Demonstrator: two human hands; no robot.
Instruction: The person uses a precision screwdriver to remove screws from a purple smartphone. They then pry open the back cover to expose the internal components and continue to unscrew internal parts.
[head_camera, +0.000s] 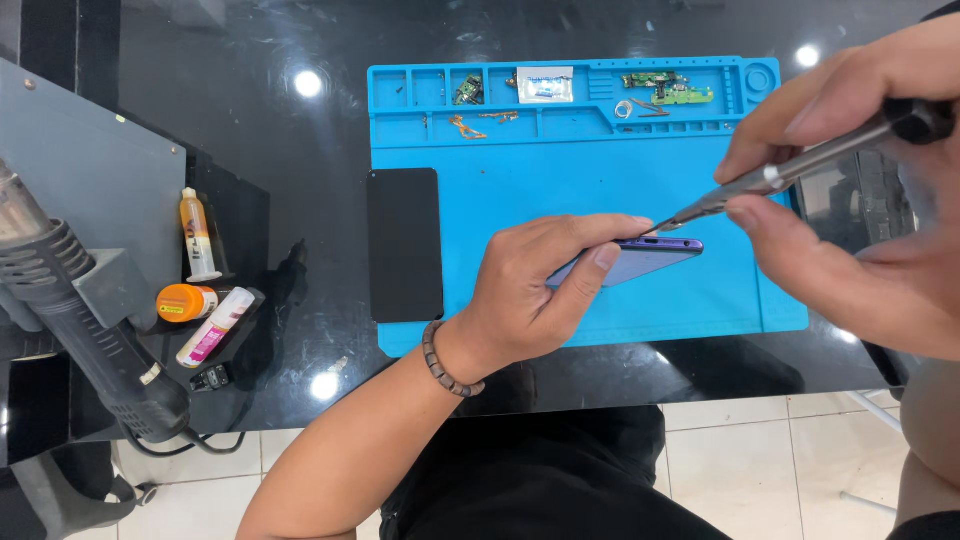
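My left hand (535, 290) grips a purple-blue phone (650, 255), holding it on edge above the blue work mat (560, 180). A bead bracelet circles that wrist. My right hand (850, 210) holds a slim metal screwdriver (800, 170), whose tip touches the phone's upper edge near its right end. Much of the phone is hidden behind my left fingers.
A black screen panel (405, 245) lies on the mat's left edge. Small circuit boards (665, 88), flex cables (480, 122) and a packet (545, 85) sit in the mat's top trays. At left are a hot-air gun (80, 310) and glue bottles (200, 290) on the black glass table.
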